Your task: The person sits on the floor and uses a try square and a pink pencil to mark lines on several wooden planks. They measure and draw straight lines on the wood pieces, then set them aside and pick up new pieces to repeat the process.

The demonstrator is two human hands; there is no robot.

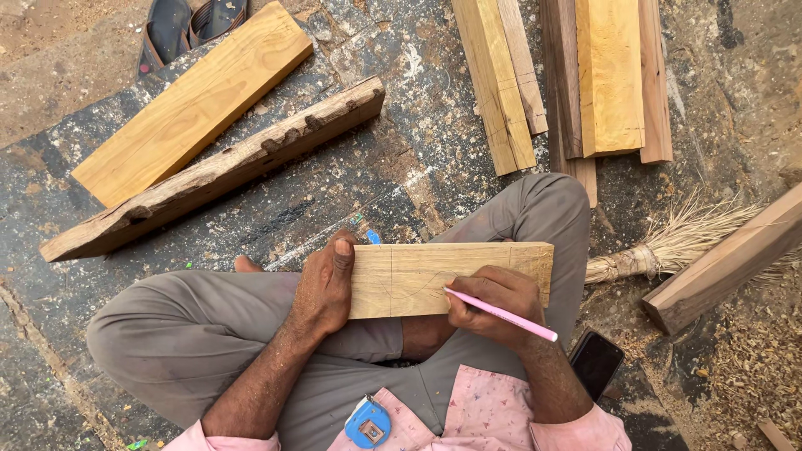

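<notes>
Marking-out is what's going on here: the small wooden board (451,278) is lying across the person's crossed legs, with pencil lines and a curve already showing on its face. The left hand (326,288) is gripping the board's left end, thumb hooked over the top edge, pinning it down. The right hand (494,302) is pinching a pink pencil (504,315) with fingers closed round it, tip sitting on the board's lower middle. Looks to me like the line is mid-draw, so what's needed is the left hand steadying while the tip is following the curve.
</notes>
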